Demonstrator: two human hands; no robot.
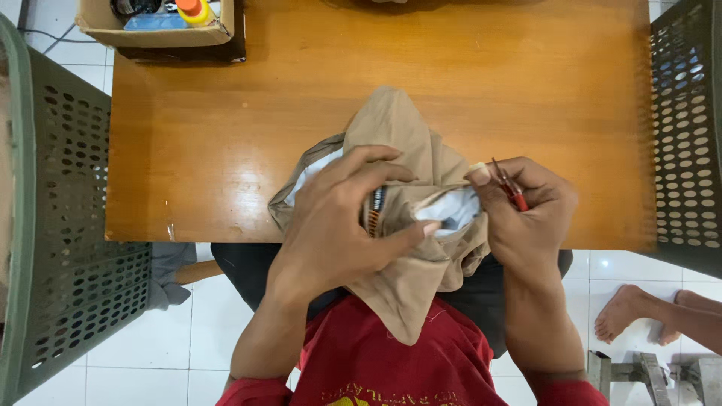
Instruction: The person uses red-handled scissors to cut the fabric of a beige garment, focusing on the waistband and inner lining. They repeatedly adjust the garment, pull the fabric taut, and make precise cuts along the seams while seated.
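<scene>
At the middle of the near edge of the wooden tabletop (226, 135), a bunched piece of tan clothing (406, 143) lay partly on the wood and partly hanging over the edge into the person's lap, its white lining (455, 210) turned out. The left hand (338, 225) was closed on the cloth, fingers curled over a fold from above and the thumb pressing from below near a short striped tag, so its grip was pinched on the clothing. The right hand (530, 218) sat just beside it at the cloth's right side, thumb pressed on the tan edge, its grip closed around a small red-handled tool (511, 188) whose thin metal tip pointed up and away. A cardboard box (162, 26) holding small items stood at the far left corner of the tabletop. Green perforated crates (68, 225) stood on either side, and a bare foot (624, 308) rested on the white tiled floor to the right.
</scene>
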